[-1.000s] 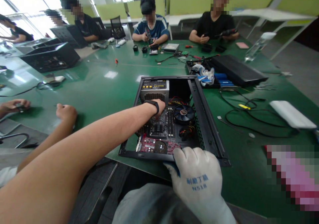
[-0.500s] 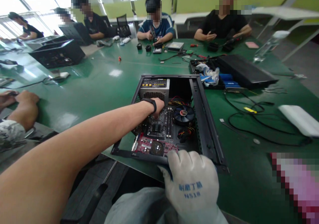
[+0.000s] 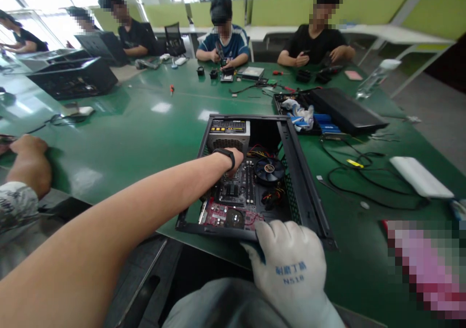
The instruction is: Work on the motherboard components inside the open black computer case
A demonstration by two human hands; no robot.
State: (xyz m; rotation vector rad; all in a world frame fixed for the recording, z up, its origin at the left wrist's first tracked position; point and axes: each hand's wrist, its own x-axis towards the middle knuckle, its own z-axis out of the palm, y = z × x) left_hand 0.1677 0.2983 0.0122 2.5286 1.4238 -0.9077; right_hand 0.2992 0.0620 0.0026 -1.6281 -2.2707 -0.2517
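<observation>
White glove fabric covers my right hand (image 3: pixel 291 260), its fingers curled over the near edge of one open black computer case (image 3: pixel 308 184), gripping that rim. My bare left hand (image 3: pixel 237 159), wearing one black wristband (image 3: pixel 230 157), reaches down into the case over one motherboard (image 3: pixel 235 192); its fingertips are hidden, so I cannot tell whether they are spread or pinching something. The case lies right in front of me on the green table (image 3: pixel 145 148), open side up, its near edge by the table's edge. Inside it I count one power supply (image 3: pixel 229 138) at the far left, one large fan (image 3: pixel 269 171) right of the motherboard, and one red card (image 3: pixel 218 214) nearest me. Beyond its far right corner lie one black panel (image 3: pixel 345 107) and one bundle of white-and-blue cloth (image 3: pixel 302 116). Farther right are one white block (image 3: pixel 420 177), one yellow tag (image 3: pixel 355 164) on black cable (image 3: pixel 335 172), and one clear bottle (image 3: pixel 373 80). Five people sit around; a sixth person's forearm (image 3: pixel 29 167) shows at left.
</observation>
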